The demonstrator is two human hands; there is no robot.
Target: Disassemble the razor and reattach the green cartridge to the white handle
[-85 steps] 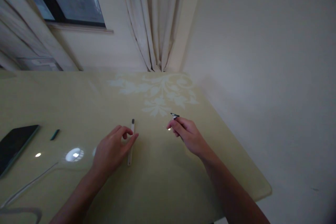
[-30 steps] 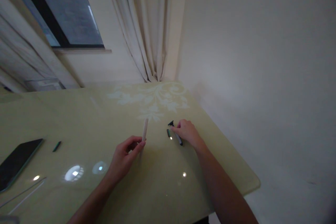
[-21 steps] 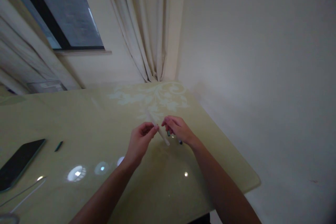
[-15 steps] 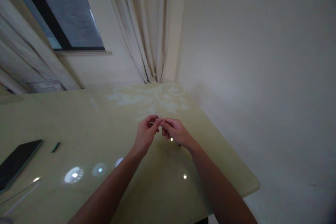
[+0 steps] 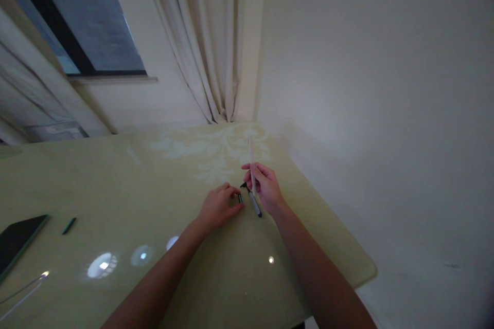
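My right hand (image 5: 266, 187) pinches a slim, pale stick-like piece (image 5: 252, 177), perhaps a pen refill, that stands nearly upright above the table. Just below and left of it lies a grey barrel with a black end (image 5: 255, 205), which looks like part of a pen. A small black piece (image 5: 243, 185) sits by the barrel's far end; whether they are joined is unclear. My left hand (image 5: 221, 207) rests low over the table, its thumb and fingers closed about a short dark cylinder (image 5: 240, 198).
On the glossy table (image 5: 162, 195), a dark flat tablet-like device (image 5: 21, 241) lies at the left, with a short dark stick (image 5: 69, 225) beside it. A thin cable (image 5: 23, 288) is nearer. Wall (image 5: 347, 139) borders the right edge; a curtain (image 5: 208, 41) hangs behind.
My hands, together before, have moved apart. The left went down and slightly left to the dark cylinder; the right lifted the pale piece, uncovering the grey barrel. The view shifted slightly.
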